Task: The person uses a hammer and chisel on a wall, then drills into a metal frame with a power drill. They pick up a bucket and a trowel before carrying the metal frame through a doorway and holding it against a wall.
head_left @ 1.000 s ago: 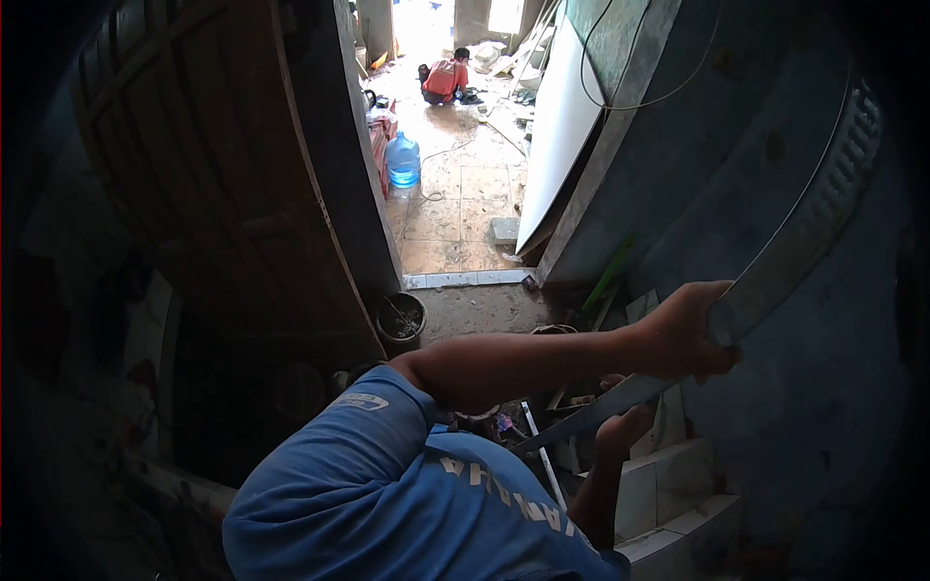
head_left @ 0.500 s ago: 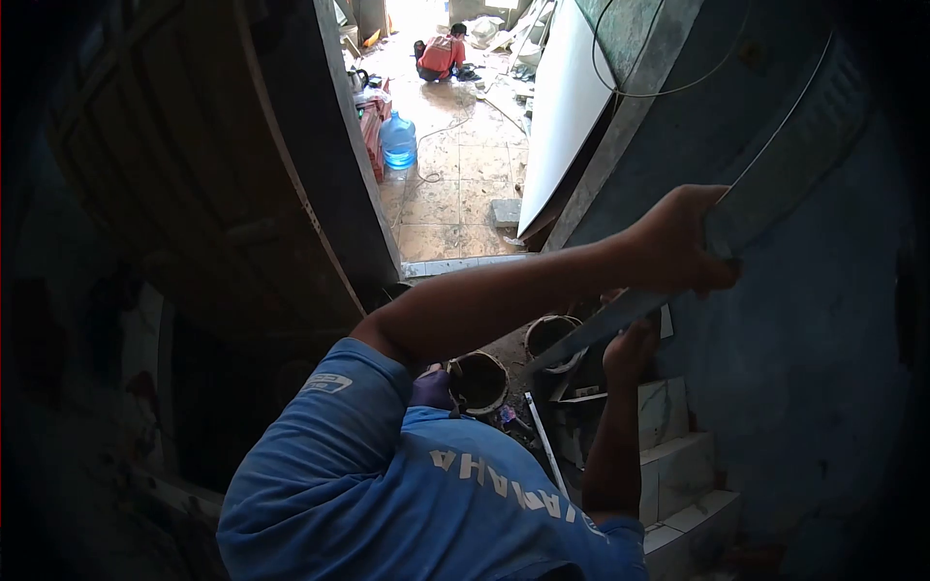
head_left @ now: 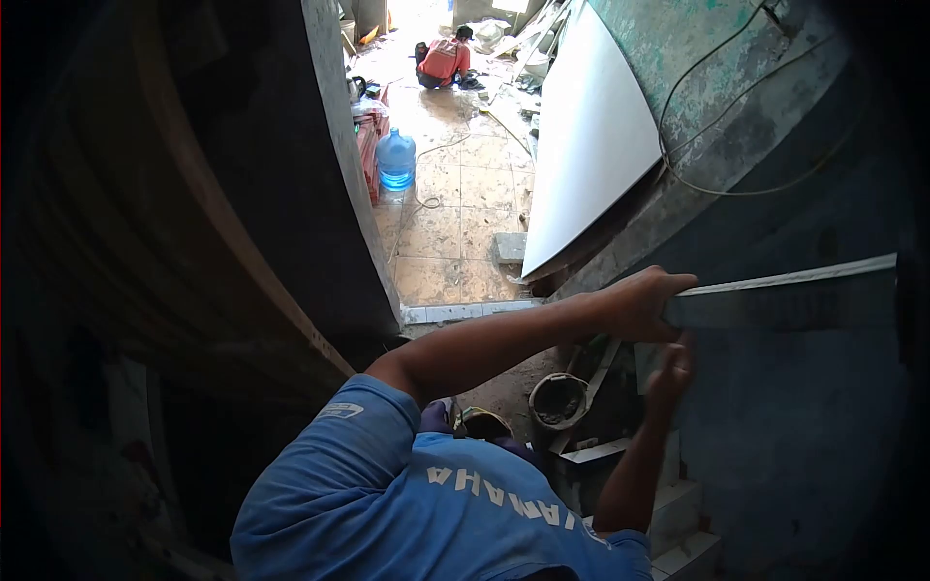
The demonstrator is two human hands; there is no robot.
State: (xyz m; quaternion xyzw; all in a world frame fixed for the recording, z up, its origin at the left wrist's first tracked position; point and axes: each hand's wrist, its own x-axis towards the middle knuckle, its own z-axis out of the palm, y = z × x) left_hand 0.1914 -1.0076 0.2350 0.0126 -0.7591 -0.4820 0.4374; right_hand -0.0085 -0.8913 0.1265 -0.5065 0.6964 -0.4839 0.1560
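Note:
My left hand (head_left: pixel 644 302) is closed around the near end of a long flat bar (head_left: pixel 775 300) with a pale upper edge. The bar reaches right across the dark blue wall, roughly level, its far end in shadow. Just below the left hand, my right hand (head_left: pixel 670 376) is raised with its fingers drawn together. It is somewhat blurred, and what it holds, if anything, cannot be made out. My blue shirt (head_left: pixel 465 513) fills the bottom of the view.
A bucket of dark mix (head_left: pixel 559 400) stands below my hands, with another bucket (head_left: pixel 482 422) nearer me. Tiled steps (head_left: pixel 683 552) are at lower right. Through the doorway are a white panel (head_left: pixel 591 136), a blue water jug (head_left: pixel 396 160) and a crouching person (head_left: pixel 445 60) in red.
The bar has swung from a slant over the buckets to roughly level along the right wall. My left hand is lower in view; my right hand has shifted right. The view has tilted.

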